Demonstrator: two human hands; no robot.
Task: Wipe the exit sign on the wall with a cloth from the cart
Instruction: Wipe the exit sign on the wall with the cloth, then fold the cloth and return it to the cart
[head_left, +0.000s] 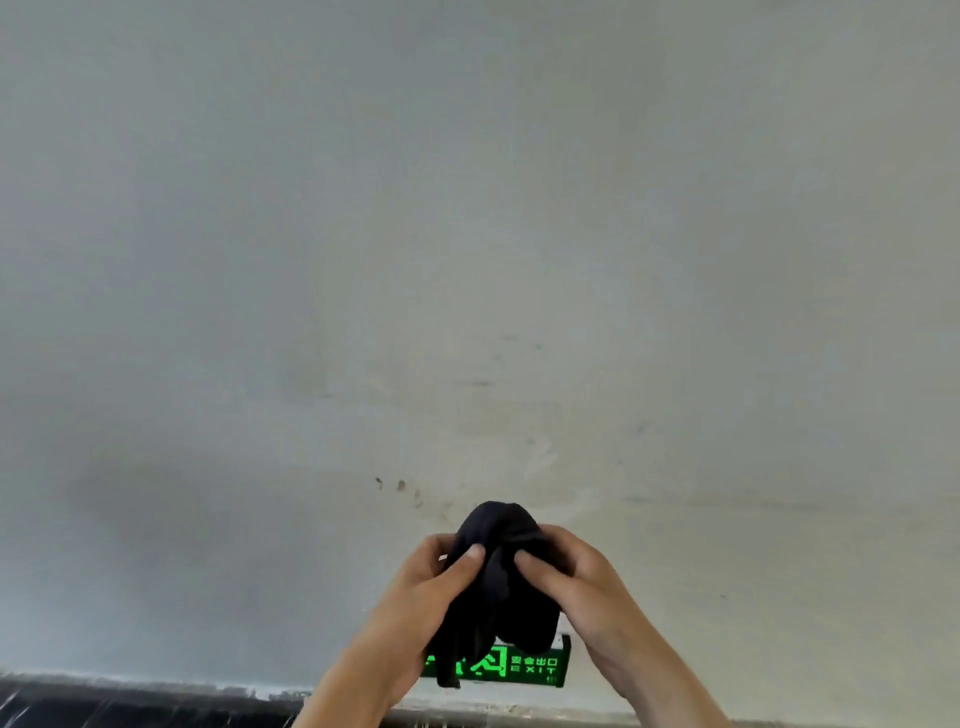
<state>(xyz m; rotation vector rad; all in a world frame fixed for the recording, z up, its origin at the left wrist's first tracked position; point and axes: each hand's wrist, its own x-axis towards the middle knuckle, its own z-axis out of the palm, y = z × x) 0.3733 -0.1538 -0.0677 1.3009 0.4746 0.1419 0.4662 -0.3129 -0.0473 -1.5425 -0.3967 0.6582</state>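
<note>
A dark, bunched cloth (501, 587) hangs between both my hands in front of a pale wall. My left hand (426, 592) grips its left side with the thumb pressed on the front. My right hand (576, 577) grips its right side the same way. Low on the wall, just below the hands, a green-lit exit sign (530, 667) glows with a running figure and the word EXIT. The cloth's lower folds hang in front of the sign's left part and hide it. The cart is out of view.
The off-white wall (467, 260) fills almost the whole view and bears a few scuffs and small brown marks (400, 486). A dark strip (130, 706) runs along the wall's base at the bottom left.
</note>
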